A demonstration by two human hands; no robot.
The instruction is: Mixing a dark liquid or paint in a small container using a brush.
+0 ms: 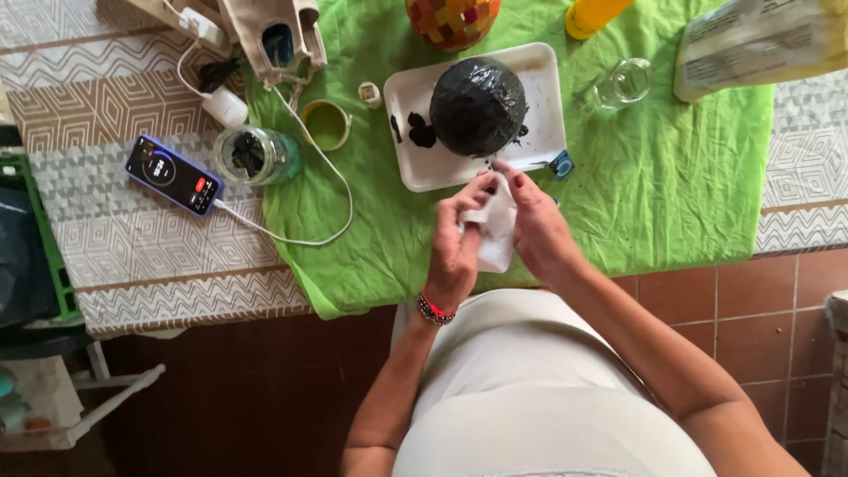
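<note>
Both hands meet over the near edge of the green cloth (671, 168). My left hand (457, 243) and my right hand (533, 223) each grip a white cloth or tissue (497, 231) bunched between them. The fingertips look smeared with black. Just beyond the hands, a black-coated sphere (478, 106) rests on a white foam tray (541, 88) with black smudges (421, 131) beside it. A beaded bracelet (435, 310) circles my left wrist.
A glass jar (256, 155) with dark contents, a yellow-green lid (326, 124) and a phone (173, 174) on a white cable lie to the left. An empty glass (624, 83), a yellow bottle (590, 16), a mosaic ball (452, 19) and a bag (760, 40) sit behind.
</note>
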